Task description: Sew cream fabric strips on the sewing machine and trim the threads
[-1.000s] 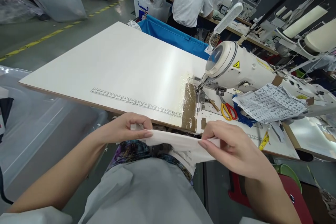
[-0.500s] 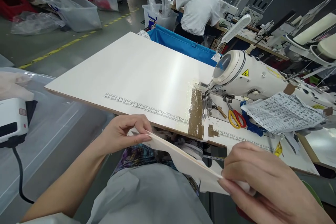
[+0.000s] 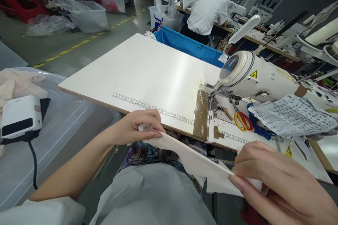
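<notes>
From where I stand, the step in hand looks like holding one edge of a piece of pale cloth [image 3: 195, 163] out between two pinches. The left hand [image 3: 126, 128] has it gripped between thumb and curled fingers, just by the near edge of the white counter [image 3: 158, 70]. The right hand [image 3: 274, 175] pinches the other end, lower and closer to the body, so the edge slants down between them and looks fairly taut. The cloth hangs over the person's lap, in front of the counter rather than on it, and well apart from the needle end of the sewing machine [image 3: 264, 74]. Scissors [image 3: 241, 116] lie by the machine, with neither hand on them.

As I judge it, the next move calls for both pinches to hold and the pull to be even, since the loose lower part could fold over if one end slackens. What the right hand's tucked fingers gather behind the cloth I cannot tell.
</notes>
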### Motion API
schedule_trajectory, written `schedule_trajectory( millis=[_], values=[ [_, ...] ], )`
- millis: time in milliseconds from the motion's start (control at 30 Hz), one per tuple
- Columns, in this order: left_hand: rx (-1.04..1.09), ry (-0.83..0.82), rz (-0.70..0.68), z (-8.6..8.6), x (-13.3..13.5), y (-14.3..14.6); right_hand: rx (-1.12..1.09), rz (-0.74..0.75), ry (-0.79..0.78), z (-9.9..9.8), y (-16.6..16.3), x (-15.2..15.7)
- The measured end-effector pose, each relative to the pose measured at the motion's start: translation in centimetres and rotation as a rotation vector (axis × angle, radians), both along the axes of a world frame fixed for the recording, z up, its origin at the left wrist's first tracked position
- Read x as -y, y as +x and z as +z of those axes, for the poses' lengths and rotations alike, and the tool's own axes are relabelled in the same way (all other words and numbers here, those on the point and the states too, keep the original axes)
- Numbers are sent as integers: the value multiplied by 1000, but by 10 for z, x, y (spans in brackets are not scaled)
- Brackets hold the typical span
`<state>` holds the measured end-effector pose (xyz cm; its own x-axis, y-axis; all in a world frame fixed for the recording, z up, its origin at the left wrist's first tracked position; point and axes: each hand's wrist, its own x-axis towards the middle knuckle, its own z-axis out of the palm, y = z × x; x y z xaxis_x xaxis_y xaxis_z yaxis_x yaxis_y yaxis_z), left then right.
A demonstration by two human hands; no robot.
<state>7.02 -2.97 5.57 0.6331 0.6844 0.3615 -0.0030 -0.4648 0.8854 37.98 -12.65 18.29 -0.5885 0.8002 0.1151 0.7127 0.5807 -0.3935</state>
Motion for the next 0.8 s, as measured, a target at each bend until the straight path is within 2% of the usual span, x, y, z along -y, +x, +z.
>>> schedule_trajectory(
  millis=[100, 200, 300, 467, 600, 700, 800],
  values=[
    [4, -38, -41, 0, -5, 2, -10, -15, 33, -1, 5, 0],
    [12, -162, -53, -3, -6, 4, -37, -49, 60, -5, 12, -1],
    [19, -298, 30, -10, -3, 5, -67, -75, 62, -11, 20, -1],
    [79, -386, 137, -23, 2, 10, -114, -103, 73, -20, 31, 0],
    [173, -494, 203, -26, 6, 17, -107, -159, 68, -29, 31, 1],
    [268, -587, 286, -26, 9, 24, -134, -160, 60, -42, 26, 0],
    [344, -658, 332, -26, 10, 30, -175, -164, -11, -66, 23, 2]
  ],
)
